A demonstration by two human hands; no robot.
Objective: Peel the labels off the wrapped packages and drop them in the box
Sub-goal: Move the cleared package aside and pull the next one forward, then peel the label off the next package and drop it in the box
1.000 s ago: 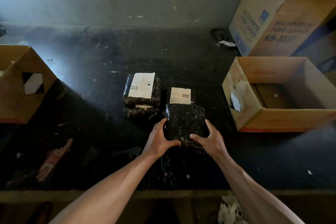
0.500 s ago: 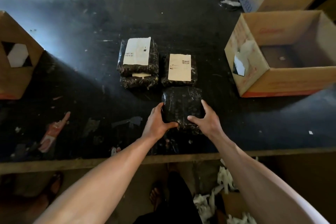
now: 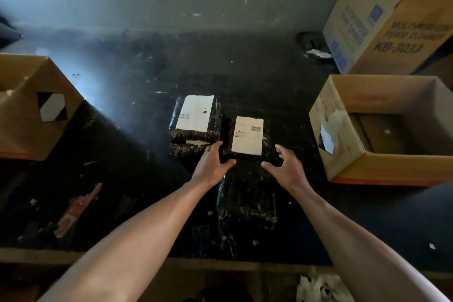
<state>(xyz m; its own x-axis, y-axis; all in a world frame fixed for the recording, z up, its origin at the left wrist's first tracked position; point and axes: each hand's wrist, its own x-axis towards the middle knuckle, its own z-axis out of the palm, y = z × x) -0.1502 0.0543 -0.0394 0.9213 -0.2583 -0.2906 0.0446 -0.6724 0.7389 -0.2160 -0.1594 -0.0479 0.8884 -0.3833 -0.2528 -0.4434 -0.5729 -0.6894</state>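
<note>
Your left hand (image 3: 212, 164) is gripping the lower-left corner of the labelled package (image 3: 266, 135); your right hand (image 3: 285, 167) is hovering open. The wrap is looking slippery, so pinch the label (image 3: 247, 135) at a corner.

On the dark worktop (image 3: 117, 159), the left hand (image 3: 212, 165) grips the near left corner of a black plastic-wrapped package (image 3: 247, 157) bearing 1 white paper label (image 3: 247, 135); the right hand (image 3: 287, 168) hovers spread just beside it.

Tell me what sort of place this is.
Probably a stockroom or packing area: a scuffed dark workbench, an open cardboard box, a stored carton printed FOAM CLEANER, and black-wrapped labelled packages waiting to be processed.
</note>
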